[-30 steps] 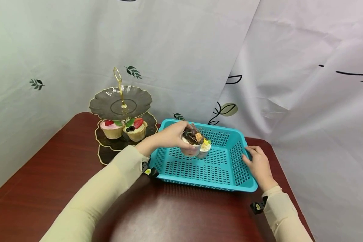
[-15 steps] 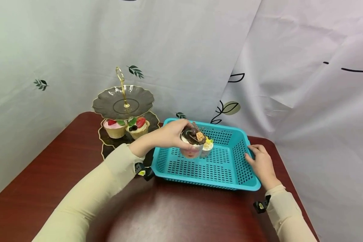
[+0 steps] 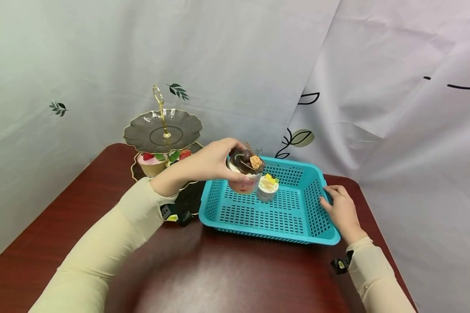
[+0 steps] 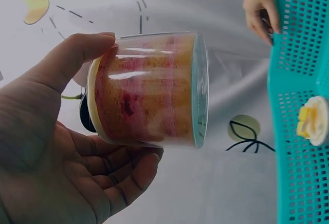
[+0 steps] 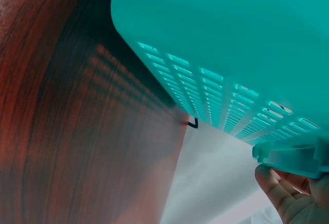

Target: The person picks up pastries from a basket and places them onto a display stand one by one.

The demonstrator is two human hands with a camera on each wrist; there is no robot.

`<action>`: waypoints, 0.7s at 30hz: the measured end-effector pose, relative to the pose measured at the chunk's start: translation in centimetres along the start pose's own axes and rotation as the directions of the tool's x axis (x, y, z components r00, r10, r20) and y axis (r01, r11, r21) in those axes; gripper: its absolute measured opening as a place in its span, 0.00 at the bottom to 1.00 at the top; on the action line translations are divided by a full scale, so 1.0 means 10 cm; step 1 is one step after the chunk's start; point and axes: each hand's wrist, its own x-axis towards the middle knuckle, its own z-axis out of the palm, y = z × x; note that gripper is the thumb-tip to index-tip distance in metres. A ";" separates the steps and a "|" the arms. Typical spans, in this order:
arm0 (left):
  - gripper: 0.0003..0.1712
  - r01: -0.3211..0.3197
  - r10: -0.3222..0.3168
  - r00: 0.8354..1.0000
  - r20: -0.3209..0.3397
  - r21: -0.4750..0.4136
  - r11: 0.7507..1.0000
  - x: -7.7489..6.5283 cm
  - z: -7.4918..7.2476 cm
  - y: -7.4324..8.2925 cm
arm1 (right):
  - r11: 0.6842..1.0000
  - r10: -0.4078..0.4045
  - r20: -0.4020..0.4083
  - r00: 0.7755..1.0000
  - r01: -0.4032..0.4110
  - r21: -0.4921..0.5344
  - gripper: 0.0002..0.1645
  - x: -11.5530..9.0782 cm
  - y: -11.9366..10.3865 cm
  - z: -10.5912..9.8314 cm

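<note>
My left hand grips a dessert cup topped with chocolate and a nut-like piece, above the left part of the turquoise basket. In the left wrist view the clear cup shows pink and yellow cake layers, thumb on one side and fingers on the other. A smaller cup with yellow fruit pieces stands in the basket. At the basket's right rim, my right hand holds the edge; in the right wrist view the fingers curl at the rim.
A tiered stand with dark scalloped plates and a gold handle stands left of the basket. On its middle tier are cupcakes, partly behind my left arm. A patterned white cloth hangs behind the reddish-brown table.
My left hand has lifted the chocolate-topped cup and shifted it slightly left, uncovering more of the smaller cup. The right hand stays at the rim. The head view has shifted slightly.
</note>
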 end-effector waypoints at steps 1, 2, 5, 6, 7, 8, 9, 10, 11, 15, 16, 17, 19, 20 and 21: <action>0.36 0.004 -0.004 1.000 -0.011 0.001 1.000 -0.01 -0.02 0.01 | 1.000 0.000 0.001 1.000 0.000 0.000 0.26 0.00 0.00 0.00; 0.36 0.012 -0.012 1.000 -0.021 0.006 1.000 -0.02 -0.05 0.03 | 1.000 0.000 0.000 1.000 0.000 0.000 0.26 0.00 0.01 0.00; 0.37 0.047 -0.047 0.997 -0.059 0.004 0.999 -0.05 -0.11 0.06 | 1.000 -0.004 0.001 1.000 0.004 -0.002 0.26 -0.01 0.01 0.00; 0.37 0.058 -0.057 0.996 -0.073 0.006 0.998 -0.06 -0.14 0.07 | 1.000 -0.004 0.001 1.000 0.004 -0.001 0.26 -0.01 0.01 -0.01; 0.37 0.072 -0.071 0.994 -0.088 0.008 0.997 -0.07 -0.16 0.08 | 1.000 -0.004 0.002 1.000 0.004 -0.001 0.26 -0.01 0.01 -0.01; 0.37 0.087 -0.085 0.991 -0.102 0.011 0.996 -0.08 -0.18 0.08 | 1.000 -0.004 0.003 1.000 0.004 0.000 0.27 -0.01 0.01 -0.01; 0.36 0.099 -0.097 0.988 -0.116 0.013 0.995 -0.09 -0.21 0.09 | 1.000 -0.004 0.004 1.000 0.004 0.001 0.27 -0.01 0.00 -0.01; 0.37 0.110 -0.107 0.986 -0.129 0.018 0.994 -0.10 -0.23 0.10 | 1.000 -0.003 0.006 1.000 0.003 0.002 0.26 -0.01 0.00 -0.01; 0.37 0.120 -0.115 0.984 -0.138 0.029 0.992 -0.10 -0.26 0.10 | 1.000 -0.001 0.007 1.000 0.001 0.003 0.26 -0.01 0.00 -0.02; 0.37 0.169 -0.156 0.972 -0.174 0.067 0.983 -0.14 -0.36 0.11 | 1.000 0.009 0.016 1.000 -0.009 0.007 0.26 -0.01 -0.02 -0.02; 0.37 0.181 -0.165 0.970 -0.181 0.075 0.981 -0.14 -0.39 0.11 | 1.000 0.010 0.017 1.000 -0.010 0.007 0.26 0.00 -0.02 -0.02; 0.38 0.194 -0.176 0.966 -0.188 0.079 0.978 -0.14 -0.41 0.11 | 1.000 0.010 0.017 1.000 -0.010 0.007 0.26 -0.01 -0.02 -0.02; 0.38 0.220 -0.200 0.958 -0.205 0.080 0.972 -0.15 -0.45 0.11 | 1.000 0.010 0.018 1.000 -0.011 0.007 0.26 -0.01 -0.02 -0.02; 0.37 0.233 -0.211 0.954 -0.212 0.082 0.969 -0.16 -0.48 0.10 | 1.000 0.010 0.017 1.000 -0.010 0.006 0.26 -0.01 -0.02 -0.02; 0.37 0.247 -0.224 0.949 -0.221 0.083 0.965 -0.17 -0.50 0.09 | 1.000 0.009 0.019 1.000 -0.009 0.006 0.26 -0.01 -0.02 -0.02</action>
